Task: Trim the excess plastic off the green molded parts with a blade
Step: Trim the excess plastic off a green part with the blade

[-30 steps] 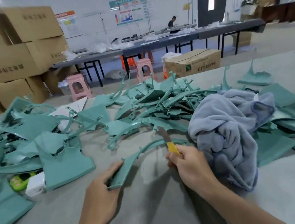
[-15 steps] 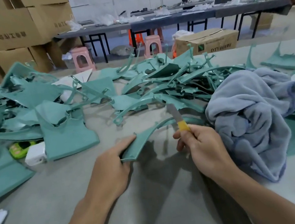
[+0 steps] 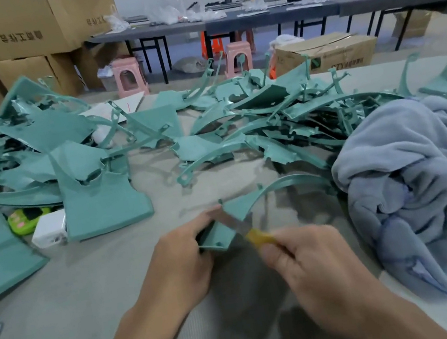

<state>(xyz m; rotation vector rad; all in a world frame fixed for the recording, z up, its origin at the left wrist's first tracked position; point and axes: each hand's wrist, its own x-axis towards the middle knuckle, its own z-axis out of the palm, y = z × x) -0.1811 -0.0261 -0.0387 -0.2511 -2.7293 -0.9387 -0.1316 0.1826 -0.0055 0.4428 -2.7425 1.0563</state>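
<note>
Carton (image 3: 327, 52) far beyond fingers: "DTY" legible, rest blurred. Left hand (image 3: 179, 263) fingers pinch broad end of curved green part (image 3: 237, 205) over desk (image 3: 65, 331). Right hand (image 3: 317, 266) fingers curl round yellow-handled blade (image 3: 231, 221). Blade earlier pointed away, now lies across part toward left fingers.

Bright, even overhead light; a soft shadow pools on the grey bench (image 3: 65, 331) near its front edge. The right hand (image 3: 317, 266) smears with motion blur. The wide lens bows the room's edges.
</note>
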